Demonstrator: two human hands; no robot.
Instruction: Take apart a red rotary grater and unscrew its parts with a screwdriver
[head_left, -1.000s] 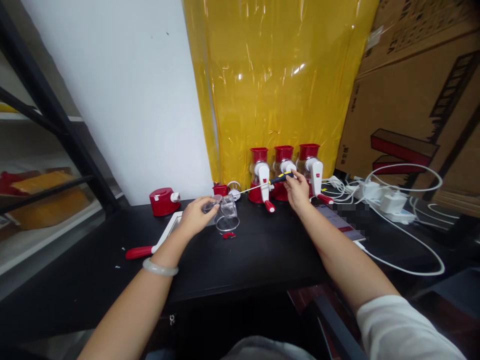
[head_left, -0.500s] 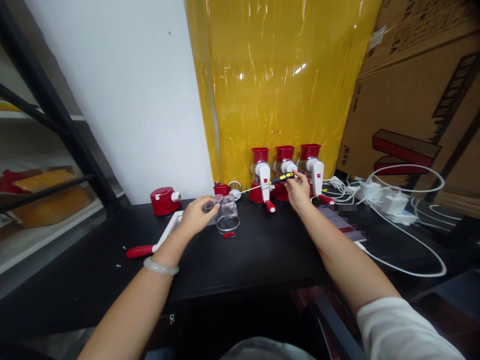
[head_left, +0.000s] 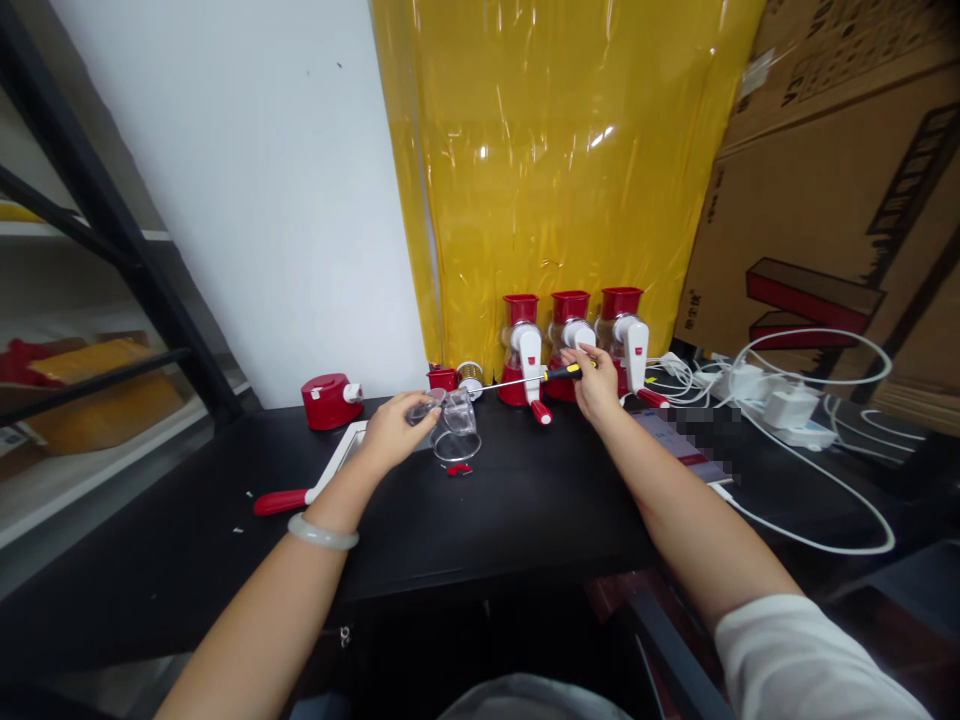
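My left hand (head_left: 399, 428) is closed on a clear plastic housing (head_left: 456, 415) that has a round ring at its lower end. In my right hand (head_left: 598, 385) is the yellow and black handle of a screwdriver (head_left: 517, 382). Its long metal shaft runs left, and its tip meets the right side of the housing; the exact contact point is too small to tell. Just below the housing lies a small red part (head_left: 458, 469). Left of my left hand a white crank arm with a red handle (head_left: 281, 502) rests on the black table (head_left: 510, 530).
A red base (head_left: 327, 402) stands at the left. Behind the housing are a red hopper (head_left: 442, 379) and a metal drum (head_left: 470, 376). Three red-and-white rotary graters (head_left: 523, 350) stand at the back. White cables (head_left: 814, 540), a tablet (head_left: 679, 445) and cardboard boxes (head_left: 825, 220) are at the right.
The screwdriver handle has dropped a little, so the shaft is more level. My right hand's fingers have shifted over the handle. The left hand and housing stay in place.
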